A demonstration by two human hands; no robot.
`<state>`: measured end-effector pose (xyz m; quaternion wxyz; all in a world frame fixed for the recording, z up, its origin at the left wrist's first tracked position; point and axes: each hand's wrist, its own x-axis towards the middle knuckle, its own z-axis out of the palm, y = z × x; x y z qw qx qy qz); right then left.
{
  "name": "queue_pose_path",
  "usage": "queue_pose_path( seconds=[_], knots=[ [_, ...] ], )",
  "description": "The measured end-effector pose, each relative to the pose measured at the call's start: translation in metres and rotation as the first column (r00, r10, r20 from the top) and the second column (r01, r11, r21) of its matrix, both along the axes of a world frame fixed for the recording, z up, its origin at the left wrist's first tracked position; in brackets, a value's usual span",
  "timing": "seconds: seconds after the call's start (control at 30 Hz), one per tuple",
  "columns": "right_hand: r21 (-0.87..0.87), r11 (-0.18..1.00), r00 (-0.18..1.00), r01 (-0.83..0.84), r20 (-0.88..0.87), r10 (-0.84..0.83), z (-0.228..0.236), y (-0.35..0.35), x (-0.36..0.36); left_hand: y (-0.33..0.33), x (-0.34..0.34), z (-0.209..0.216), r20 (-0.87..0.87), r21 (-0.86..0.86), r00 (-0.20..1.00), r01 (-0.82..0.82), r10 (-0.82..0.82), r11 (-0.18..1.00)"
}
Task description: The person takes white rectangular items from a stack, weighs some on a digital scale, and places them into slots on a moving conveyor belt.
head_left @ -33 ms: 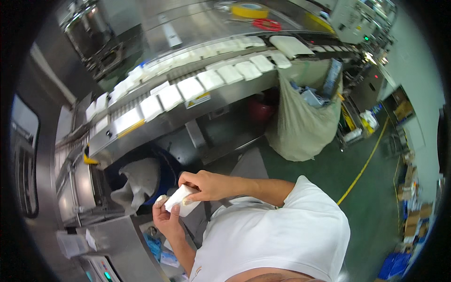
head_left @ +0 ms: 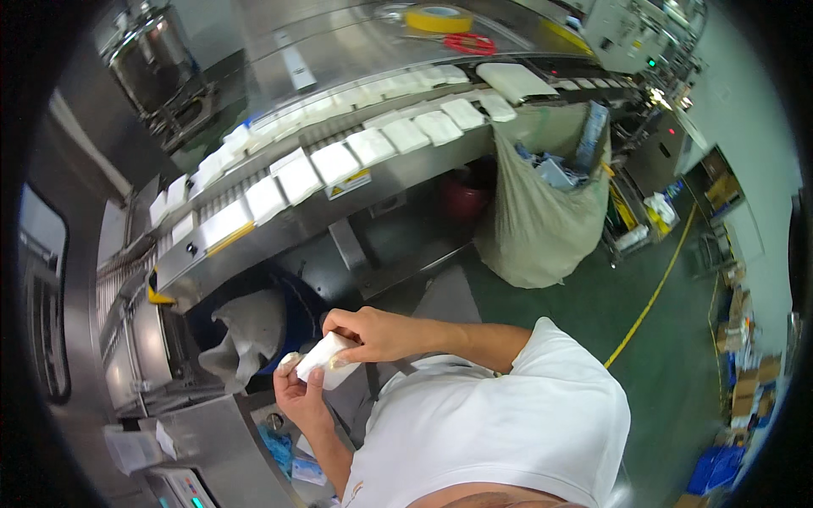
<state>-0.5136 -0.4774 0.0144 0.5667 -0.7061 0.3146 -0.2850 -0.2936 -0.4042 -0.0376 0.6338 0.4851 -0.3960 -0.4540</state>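
Both my hands grip a white folded pad (head_left: 329,349) in front of my body, apparently soft sheet material. My left hand (head_left: 300,400) pinches its near left end between thumb and fingers. From the right, my right hand (head_left: 378,334) holds the other side, thumb on top and fingers curled behind. Cream-coloured covers sit on the right thumb and on a left fingertip. Beyond my hands runs a conveyor (head_left: 279,218) carrying two rows of similar white pads (head_left: 370,146). The pad's underside is hidden.
Below the conveyor stands a dark blue bin (head_left: 301,296) with a grey-white bag (head_left: 254,326). A large beige sack (head_left: 538,220) of scraps hangs at the right. Yellow tape (head_left: 438,19) and red-handled scissors (head_left: 468,44) lie on the steel top. A steel cabinet (head_left: 212,436) is near left.
The surroundings have shifted slightly leftward in the view. My hands keep the same hold on the white folded pad.
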Motion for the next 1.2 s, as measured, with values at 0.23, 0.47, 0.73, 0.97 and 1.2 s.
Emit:
queue_pose_path(
  seconds=[0.23, 0.47, 0.73, 0.97, 1.2],
  knots=[
    [0.191, 0.958, 0.945, 0.215, 0.205, -0.253, -0.034, -0.006, -0.029, -0.027, -0.027, 0.012, 0.143, -0.049, 0.981, 0.141, -0.133, 0.989],
    [0.072, 0.942, 0.940, 0.328, 0.073, -0.332, -0.028, 0.001, -0.027, -0.036, -0.028, -0.001, 0.000, 0.076, 0.974, 0.228, -0.228, 0.971],
    [0.164, 0.949, 0.962, 0.269, 0.004, -0.273, -0.036, -0.004, -0.021, -0.038, -0.027, 0.004, -0.006, 0.135, 0.989, 0.150, -0.151, 0.979],
    [0.389, 0.911, 0.962, 0.136, 0.167, -0.215, -0.049, -0.022, -0.019, -0.047, -0.025, 0.003, 0.018, 0.167, 0.982, 0.180, -0.185, 0.969],
    [0.444, 0.887, 0.967, 0.131, 0.139, -0.213, -0.060, -0.031, -0.015, -0.053, -0.021, 0.004, -0.027, 0.171, 0.984, 0.176, -0.174, 0.969]
  ],
)
